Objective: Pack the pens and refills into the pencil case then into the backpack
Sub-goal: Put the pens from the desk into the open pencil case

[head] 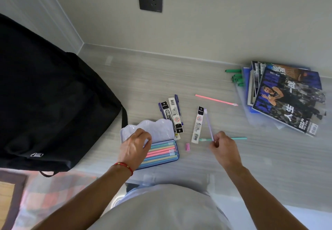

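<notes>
Midway through filling the open case (162,130) at lower centre, my left hand (134,147) rested loosely curled on it, holding nothing I could see, while my right hand (224,148) pinched a purple pen (209,125) that next needed laying among the others inside.

Bare desk strip (206,159) between pencil case (161,150) and magazines (287,96); interrupted by refill packs (172,114), pink cap (187,146).

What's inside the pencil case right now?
The open pencil case holds a row of pastel pens, pink, blue, green and yellow. The left hand covers their left ends, so the count is unclear.
</notes>
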Demonstrator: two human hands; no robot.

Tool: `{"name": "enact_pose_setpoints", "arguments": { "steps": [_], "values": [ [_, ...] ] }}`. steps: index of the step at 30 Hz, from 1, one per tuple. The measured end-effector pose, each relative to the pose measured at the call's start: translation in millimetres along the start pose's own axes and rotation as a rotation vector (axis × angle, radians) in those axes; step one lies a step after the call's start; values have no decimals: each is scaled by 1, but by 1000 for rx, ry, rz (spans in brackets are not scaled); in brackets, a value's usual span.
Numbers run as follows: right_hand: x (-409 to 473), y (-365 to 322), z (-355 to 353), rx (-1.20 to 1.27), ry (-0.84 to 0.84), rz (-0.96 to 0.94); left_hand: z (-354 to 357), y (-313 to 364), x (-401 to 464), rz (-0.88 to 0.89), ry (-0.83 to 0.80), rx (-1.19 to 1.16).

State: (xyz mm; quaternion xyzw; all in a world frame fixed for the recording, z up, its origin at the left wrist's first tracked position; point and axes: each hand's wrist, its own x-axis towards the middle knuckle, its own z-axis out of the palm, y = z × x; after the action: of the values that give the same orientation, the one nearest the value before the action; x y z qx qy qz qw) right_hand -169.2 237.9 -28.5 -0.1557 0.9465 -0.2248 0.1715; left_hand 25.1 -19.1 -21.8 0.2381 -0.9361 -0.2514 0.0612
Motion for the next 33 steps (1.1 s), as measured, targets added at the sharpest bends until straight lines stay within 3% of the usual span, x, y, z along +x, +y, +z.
{"name": "enact_pose_setpoints", "arguments": {
  "steps": [6, 11, 17, 19, 22, 24, 27, 30, 33],
  "values": [
    [5, 13, 9, -45, -12, -26, 6, -7, -11, -44, 30, -11],
    [5, 17, 10, -230, -4, -102, 1, -19, -16, -71, 40, -38],
    [-22, -9, 8, -356, 179, -355, -11, -25, -12, -191, 51, -245],
    [-30, -39, 16, -286, 82, -483, -18, -23, -12, -260, -7, -423],
    [-40, -85, 38, -238, -132, -665, -27, -19, -13, -376, -228, -848],
    [-44, -105, 51, -200, -226, -695, -32, -21, -16, -451, -280, -943],
    [-44, -121, 66, -124, -344, -669, -32, -28, -21, -485, -286, -848],
    [-45, -138, 77, -84, -467, -702, -24, -25, -29, -411, -429, -782],
    [-43, -146, 80, -54, -524, -702, -18, -26, -33, -335, -425, -659]
  ]
}}
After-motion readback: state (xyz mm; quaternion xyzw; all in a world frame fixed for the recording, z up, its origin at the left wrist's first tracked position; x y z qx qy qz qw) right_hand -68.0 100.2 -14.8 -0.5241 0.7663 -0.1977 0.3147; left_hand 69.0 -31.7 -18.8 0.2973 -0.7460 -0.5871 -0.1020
